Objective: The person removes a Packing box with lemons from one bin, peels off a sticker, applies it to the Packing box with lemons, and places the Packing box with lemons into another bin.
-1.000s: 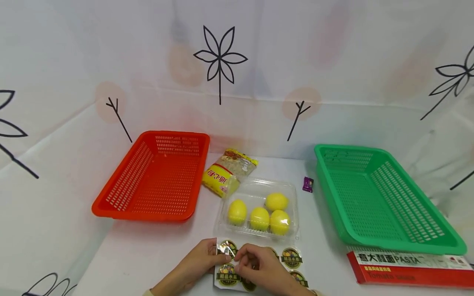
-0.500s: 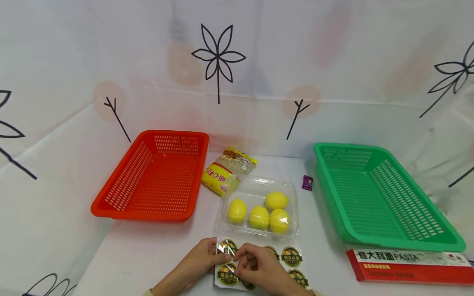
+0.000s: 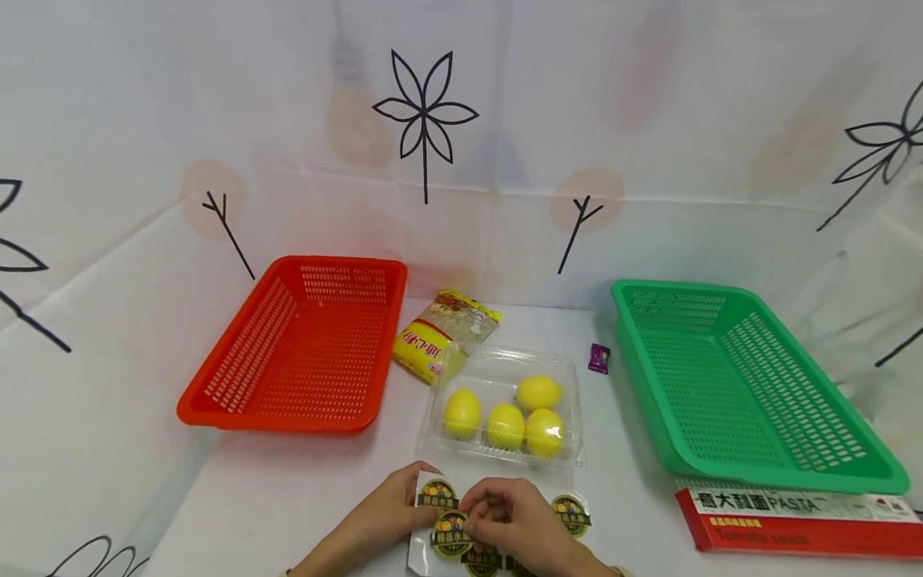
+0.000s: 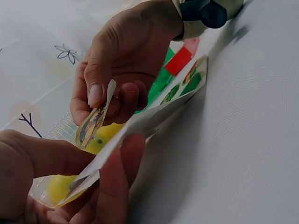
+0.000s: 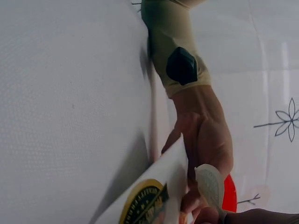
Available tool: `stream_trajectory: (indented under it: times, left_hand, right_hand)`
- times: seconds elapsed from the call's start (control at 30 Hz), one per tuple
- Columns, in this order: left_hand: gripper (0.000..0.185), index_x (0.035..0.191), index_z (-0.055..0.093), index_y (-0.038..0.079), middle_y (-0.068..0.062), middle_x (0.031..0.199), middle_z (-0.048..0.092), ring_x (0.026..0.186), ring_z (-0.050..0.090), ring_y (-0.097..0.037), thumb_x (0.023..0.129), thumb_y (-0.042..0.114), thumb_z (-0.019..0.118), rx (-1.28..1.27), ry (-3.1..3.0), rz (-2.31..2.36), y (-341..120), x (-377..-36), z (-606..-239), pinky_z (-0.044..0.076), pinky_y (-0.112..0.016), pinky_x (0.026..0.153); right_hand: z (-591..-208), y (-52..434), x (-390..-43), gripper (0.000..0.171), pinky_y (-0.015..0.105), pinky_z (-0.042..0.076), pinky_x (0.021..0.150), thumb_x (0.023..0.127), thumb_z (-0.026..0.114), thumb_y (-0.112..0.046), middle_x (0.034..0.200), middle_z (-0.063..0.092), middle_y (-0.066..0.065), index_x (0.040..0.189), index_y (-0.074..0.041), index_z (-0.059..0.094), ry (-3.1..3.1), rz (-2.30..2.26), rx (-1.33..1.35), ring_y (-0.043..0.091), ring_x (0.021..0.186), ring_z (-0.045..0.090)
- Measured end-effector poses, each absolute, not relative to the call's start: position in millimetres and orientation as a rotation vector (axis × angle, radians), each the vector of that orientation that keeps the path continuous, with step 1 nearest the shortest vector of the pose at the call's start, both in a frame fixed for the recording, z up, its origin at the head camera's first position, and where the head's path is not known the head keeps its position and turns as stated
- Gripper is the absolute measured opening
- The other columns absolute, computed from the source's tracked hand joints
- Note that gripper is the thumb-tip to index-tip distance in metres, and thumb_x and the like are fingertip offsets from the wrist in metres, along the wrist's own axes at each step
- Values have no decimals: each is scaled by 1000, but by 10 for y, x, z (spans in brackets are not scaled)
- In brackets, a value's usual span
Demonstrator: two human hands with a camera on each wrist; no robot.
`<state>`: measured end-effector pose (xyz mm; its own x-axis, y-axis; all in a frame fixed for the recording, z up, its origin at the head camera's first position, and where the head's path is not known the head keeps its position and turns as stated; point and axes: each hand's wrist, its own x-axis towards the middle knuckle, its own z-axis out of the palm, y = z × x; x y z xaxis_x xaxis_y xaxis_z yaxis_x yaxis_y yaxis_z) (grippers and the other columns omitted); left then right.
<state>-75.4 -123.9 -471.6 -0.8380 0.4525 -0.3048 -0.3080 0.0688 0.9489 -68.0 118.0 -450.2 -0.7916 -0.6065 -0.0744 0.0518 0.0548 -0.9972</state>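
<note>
My left hand (image 3: 389,513) grips the left edge of a white sticker sheet (image 3: 421,557), thumb on top and fingers beneath, as the left wrist view shows. Round dark-and-gold labels are printed on the sheet. Between thumb and fingers, my right hand (image 3: 522,521) pinches one round sticker (image 3: 450,535); in the left wrist view that sticker (image 4: 91,126) stands up off the sheet. Its pale back (image 5: 210,184) shows in the right wrist view. Just beyond the hands lies a clear plastic box (image 3: 497,365) holding several yellow lemons (image 3: 539,393).
A red basket (image 3: 317,369) stands at left, a green basket (image 3: 721,401) at right. Under the green one's near edge lies a red pasta box (image 3: 808,529). Behind the clear box are a yellow food bag (image 3: 433,344) and a small purple packet (image 3: 598,358).
The right hand has lifted a round sticker from the sheet, and it now sits between the fingers. The sheet has tilted and shifted slightly toward the body. Baskets and lemons have not moved.
</note>
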Motion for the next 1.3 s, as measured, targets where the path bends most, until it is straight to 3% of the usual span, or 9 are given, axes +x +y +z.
stream_trajectory:
  times: [0.13,0.27,0.37,0.53,0.97,1.2,1.3]
  left_hand:
    - [38,126,57,3,-6,84,70,70,68,-18,91,7,73,193,1986,1707,-1266,-743,-4684,55,-28,63]
    - [24,115,68,11,3,63,57,53,56,-12,94,19,75,285,2252,1548,-1285,-768,-4636,44,-26,54]
    - [16,107,71,14,6,57,52,46,53,-9,95,24,75,349,2405,1488,-1296,-791,-4623,42,-26,51]
    - [5,97,72,18,13,54,46,47,44,-1,93,19,76,453,2641,1401,-1325,-789,-4631,36,-22,48]
    - [5,93,75,14,18,70,48,63,47,-1,88,12,76,618,2867,1226,-1288,-726,-4583,41,-24,57]
    - [9,98,78,10,8,98,70,91,66,-13,92,14,73,668,2989,1077,-1259,-663,-4503,56,-40,80]
    - [10,102,78,10,6,103,73,97,69,-13,99,15,69,665,2875,1250,-1260,-660,-4470,58,-38,83]
  right_hand:
    - [-4473,1196,-698,12,34,60,62,99,68,-3,86,72,13,108,4,70,1865,-1796,-547,17,67,69]
    - [-4422,1207,-738,14,38,61,61,99,68,-3,87,71,18,110,6,69,1848,-1827,-524,21,66,71]
    - [-4391,1208,-765,15,38,61,62,99,68,-3,88,71,19,111,7,68,1851,-1844,-524,20,67,71]
    - [-4368,1210,-782,14,34,61,63,99,68,-3,87,72,17,110,5,69,1869,-1842,-507,20,68,72]
    - [-4320,1245,-784,14,33,60,63,99,68,-2,84,72,15,111,6,69,1919,-1855,-512,21,68,71]
    - [-4333,1279,-792,17,32,60,64,100,69,-3,84,71,17,113,8,68,1944,-1883,-545,21,70,71]
    - [-4346,1284,-791,19,31,60,65,100,68,-4,88,70,18,114,9,68,1935,-1899,-544,21,71,72]
